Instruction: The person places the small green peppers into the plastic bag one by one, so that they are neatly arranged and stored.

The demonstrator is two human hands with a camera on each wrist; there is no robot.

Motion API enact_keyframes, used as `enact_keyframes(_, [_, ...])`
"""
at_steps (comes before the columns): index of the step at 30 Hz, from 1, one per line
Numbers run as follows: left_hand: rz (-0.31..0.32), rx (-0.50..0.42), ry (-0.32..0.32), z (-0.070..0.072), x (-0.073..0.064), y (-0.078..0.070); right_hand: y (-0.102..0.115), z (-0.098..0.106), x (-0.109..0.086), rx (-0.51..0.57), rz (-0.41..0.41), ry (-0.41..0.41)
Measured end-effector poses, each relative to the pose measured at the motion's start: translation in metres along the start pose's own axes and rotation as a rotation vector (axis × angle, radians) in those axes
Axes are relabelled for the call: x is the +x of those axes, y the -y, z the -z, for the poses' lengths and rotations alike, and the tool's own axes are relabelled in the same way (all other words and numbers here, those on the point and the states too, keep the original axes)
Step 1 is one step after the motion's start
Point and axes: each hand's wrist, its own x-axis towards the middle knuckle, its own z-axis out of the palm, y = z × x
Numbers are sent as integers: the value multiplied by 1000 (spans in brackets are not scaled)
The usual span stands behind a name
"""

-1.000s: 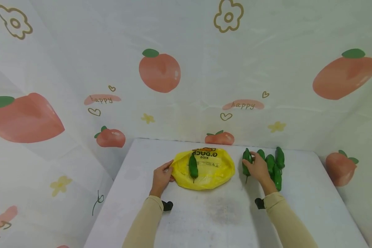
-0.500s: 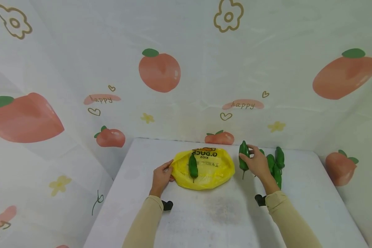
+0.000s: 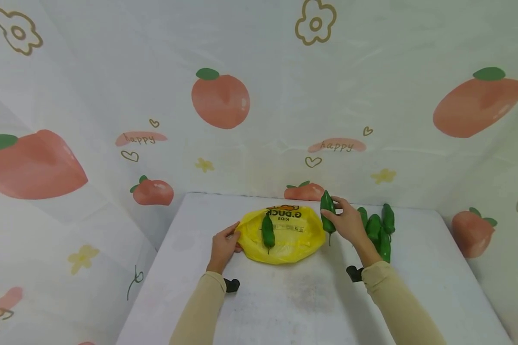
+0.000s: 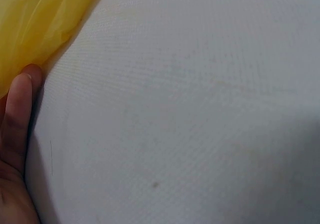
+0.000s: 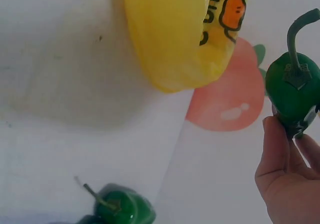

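Note:
A yellow plastic bag lies with its mouth spread on the white table, and one green pepper rests inside it. At the bag's left edge, my left hand pinches the plastic between thumb and fingers; the left wrist view catches part of that hand against the yellow film. My right hand holds a second green pepper by its side, stem downward, beside the bag's right rim. Seen from the right wrist, this pepper sits between thumb and fingers with its curved stem showing.
Several more green peppers lie in a group on the right of the table, partly behind the right hand and forearm. A patterned cloth wall rises directly behind the table's back edge.
My right hand has lifted the pepper away from the group and carried it left to the bag's right rim. My left hand keeps its hold on the bag.

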Motion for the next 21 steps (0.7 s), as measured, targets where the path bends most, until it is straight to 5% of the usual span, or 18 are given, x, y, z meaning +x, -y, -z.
enact_keyframes(21, [-37, 5, -10, 0, 0, -3, 26, -38, 1, 108, 29, 18])
